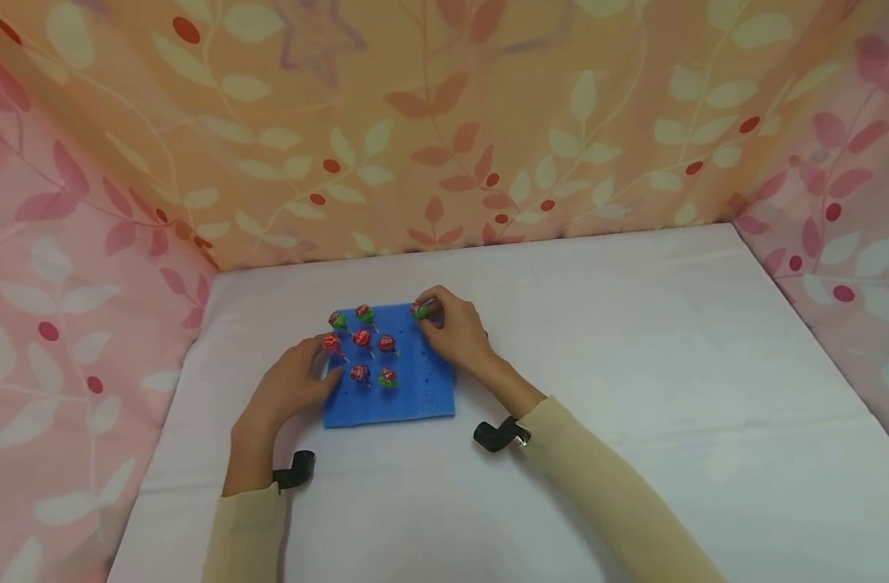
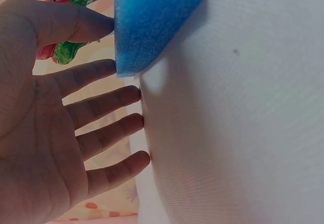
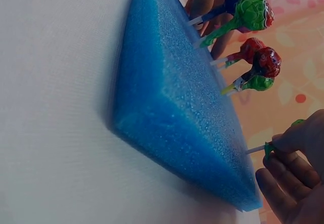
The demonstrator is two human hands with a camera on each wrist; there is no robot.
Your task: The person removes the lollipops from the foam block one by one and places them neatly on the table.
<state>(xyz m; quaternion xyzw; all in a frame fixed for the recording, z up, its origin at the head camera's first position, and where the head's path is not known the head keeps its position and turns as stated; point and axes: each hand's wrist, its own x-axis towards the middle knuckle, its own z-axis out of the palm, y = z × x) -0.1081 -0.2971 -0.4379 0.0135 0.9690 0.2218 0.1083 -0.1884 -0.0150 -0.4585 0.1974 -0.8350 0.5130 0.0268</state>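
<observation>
Several wrapped lollipops [image 1: 361,338] stand on their sticks in a blue foam block [image 1: 415,402]. My right hand [image 1: 453,330] is at the block's far right corner, pinching a green-and-red lollipop [image 1: 418,310] between thumb and fingers. In the right wrist view its white stick [image 3: 255,149] meets the foam's top near the far corner. At the block's left side, my left hand [image 1: 293,382] has its fingers spread and fairly straight. The left wrist view has the thumb and index fingertips right at the foam's edge, while the other fingers [image 2: 109,137] reach down by the white cloth.
A white cloth [image 1: 634,364] covers the table under the block. Floral curtains [image 1: 444,121] hang behind and at both sides. Each wrist carries a black camera mount [image 1: 497,436] close above the cloth.
</observation>
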